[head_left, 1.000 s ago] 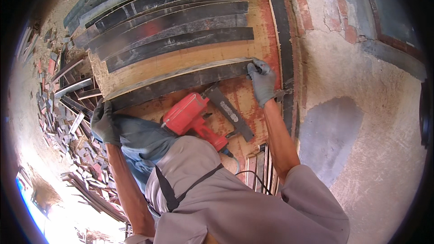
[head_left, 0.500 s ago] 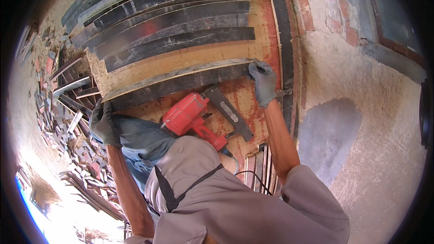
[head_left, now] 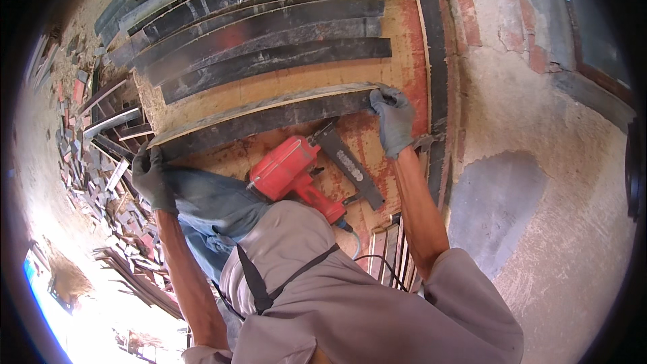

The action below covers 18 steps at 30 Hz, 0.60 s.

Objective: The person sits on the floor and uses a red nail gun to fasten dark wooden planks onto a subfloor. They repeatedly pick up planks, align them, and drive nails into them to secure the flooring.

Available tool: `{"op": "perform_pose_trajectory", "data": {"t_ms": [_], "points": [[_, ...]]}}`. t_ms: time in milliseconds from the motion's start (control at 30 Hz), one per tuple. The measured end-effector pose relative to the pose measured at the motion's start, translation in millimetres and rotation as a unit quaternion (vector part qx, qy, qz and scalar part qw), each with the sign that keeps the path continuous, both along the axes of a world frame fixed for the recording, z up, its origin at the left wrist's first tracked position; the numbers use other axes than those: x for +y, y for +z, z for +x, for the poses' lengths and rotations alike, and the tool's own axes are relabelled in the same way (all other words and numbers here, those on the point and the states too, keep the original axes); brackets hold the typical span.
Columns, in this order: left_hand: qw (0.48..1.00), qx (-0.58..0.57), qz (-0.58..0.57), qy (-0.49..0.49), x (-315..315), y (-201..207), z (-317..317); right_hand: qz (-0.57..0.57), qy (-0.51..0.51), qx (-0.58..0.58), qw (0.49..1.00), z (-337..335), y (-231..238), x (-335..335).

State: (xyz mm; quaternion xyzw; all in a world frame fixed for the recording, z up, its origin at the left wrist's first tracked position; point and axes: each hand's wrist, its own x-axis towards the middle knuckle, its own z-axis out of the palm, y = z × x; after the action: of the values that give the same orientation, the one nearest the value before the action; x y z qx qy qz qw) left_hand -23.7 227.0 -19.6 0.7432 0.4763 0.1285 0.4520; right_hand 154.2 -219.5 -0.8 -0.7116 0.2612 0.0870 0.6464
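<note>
A long dark wood strip (head_left: 269, 119) with a pale edge lies across the plywood work surface in front of me. My left hand (head_left: 153, 178), in a grey glove, is closed on its left end. At the strip's right end, the gloved fingers of my right hand (head_left: 393, 121) are closed around it. Between my arms a red nail gun (head_left: 286, 167) rests on its side, its black magazine (head_left: 349, 167) slanting down to the right. Neither hand touches the nail gun. A hose fitting (head_left: 345, 225) shows at its handle.
Several dark wood strips (head_left: 276, 58) lie side by side beyond the held one. On the floor at left is a heap of wood offcuts (head_left: 111, 182). A plastered wall (head_left: 505, 114) stands close on the right. More strips (head_left: 389, 246) lie beside my right arm.
Both hands still hold the strip at its ends. The view has shifted slightly, and everything sits a little differently in it; the nail gun has stayed in place.
</note>
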Motion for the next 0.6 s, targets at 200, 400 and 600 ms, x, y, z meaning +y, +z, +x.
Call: {"op": "perform_pose_trajectory", "data": {"t_ms": [200,400,600], "points": [[0.942,-0.026,0.251,-0.220,-64.8,19.5,52.5,-0.017,-0.020,0.015,1.000,2.9,-0.5,3.3],[0.893,-0.048,0.192,-0.403,-159.8,35.5,102.6,-0.039,0.001,0.015,0.999,3.3,1.4,6.1],[0.908,-0.029,0.171,-0.381,-165.3,26.4,112.4,-0.022,0.003,0.018,1.000,5.7,1.4,1.7]]}}
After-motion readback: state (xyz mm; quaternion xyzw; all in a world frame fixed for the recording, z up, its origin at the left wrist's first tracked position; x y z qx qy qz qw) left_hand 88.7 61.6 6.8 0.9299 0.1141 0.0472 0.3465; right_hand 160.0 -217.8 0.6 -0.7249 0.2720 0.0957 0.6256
